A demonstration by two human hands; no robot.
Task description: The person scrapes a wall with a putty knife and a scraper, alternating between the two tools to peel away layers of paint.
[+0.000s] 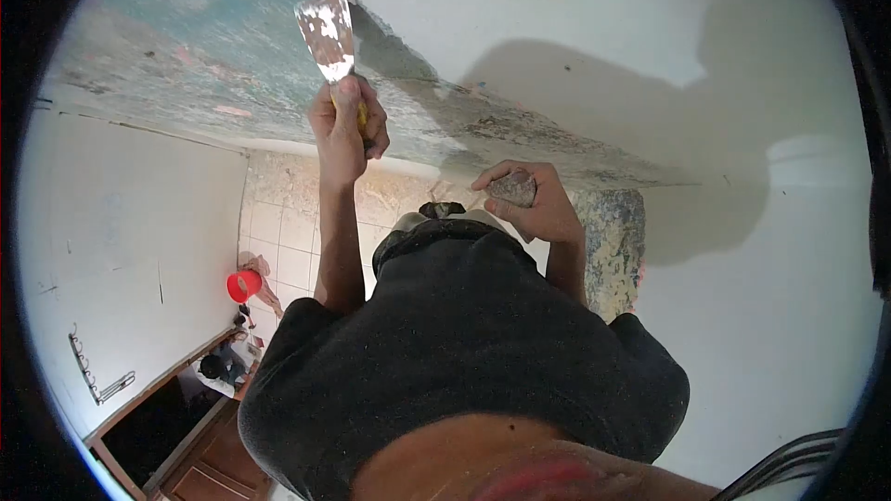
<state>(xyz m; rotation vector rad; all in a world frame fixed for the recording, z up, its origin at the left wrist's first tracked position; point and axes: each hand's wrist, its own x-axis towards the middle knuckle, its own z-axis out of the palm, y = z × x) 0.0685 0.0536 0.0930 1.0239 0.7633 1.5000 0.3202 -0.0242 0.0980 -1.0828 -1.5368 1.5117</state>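
Observation:
My left hand (343,130) is closed around the yellow handle of a putty knife (327,32), its thumb pressed along the handle towards the blade. Whitish material smears the metal blade, which points up and overlaps the wall (232,46) where worn green paint meets a white surface. Lower and to the right, my right hand (548,209) is curled around a grey-brown, stone-like lump (513,187) with a rough face. The lump sits between thumb and fingers, in front of my dark shirt (473,315).
A red bucket (243,286) stands on the tiled floor (295,237), with a cloth beside it. Farther off, a person (223,366) is near a wooden door (213,455). A hook rack (83,366) hangs on the left wall. Dark cables (789,464) run at lower right.

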